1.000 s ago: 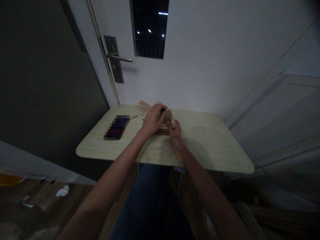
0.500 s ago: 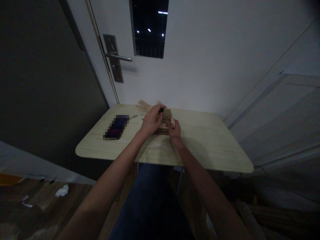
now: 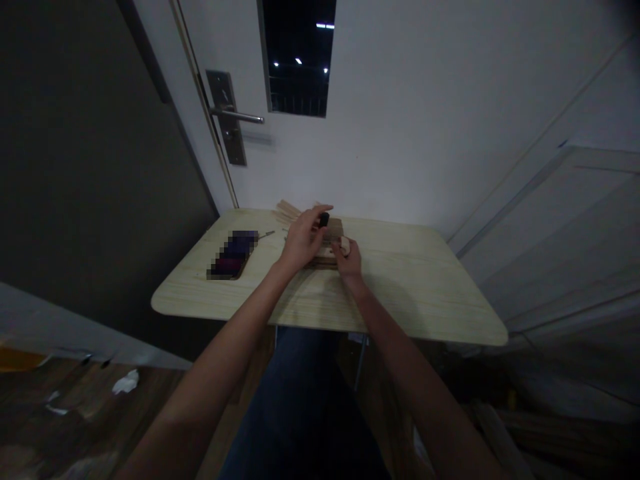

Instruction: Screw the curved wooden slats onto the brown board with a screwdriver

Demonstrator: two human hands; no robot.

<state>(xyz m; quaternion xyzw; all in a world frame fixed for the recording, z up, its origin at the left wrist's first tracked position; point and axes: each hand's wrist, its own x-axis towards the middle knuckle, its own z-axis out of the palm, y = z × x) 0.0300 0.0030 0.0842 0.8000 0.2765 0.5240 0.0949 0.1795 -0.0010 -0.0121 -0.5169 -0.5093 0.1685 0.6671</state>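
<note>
A small stack of flat wooden pieces lies near the far middle of a light wooden table. My left hand hovers over the stack with a small black object pinched in its fingertips. My right hand rests at the stack's near right edge, its fingers closed on a small pale wooden piece. More thin wooden strips fan out behind my left hand.
A dark phone-like object lies on the table's left side, with a thin metal tool beside it. A white door with a metal handle stands right behind the table. Debris lies on the floor at left.
My left hand's fingers have lifted slightly, raising the black object a little above the stack. My right hand has stayed in place.
</note>
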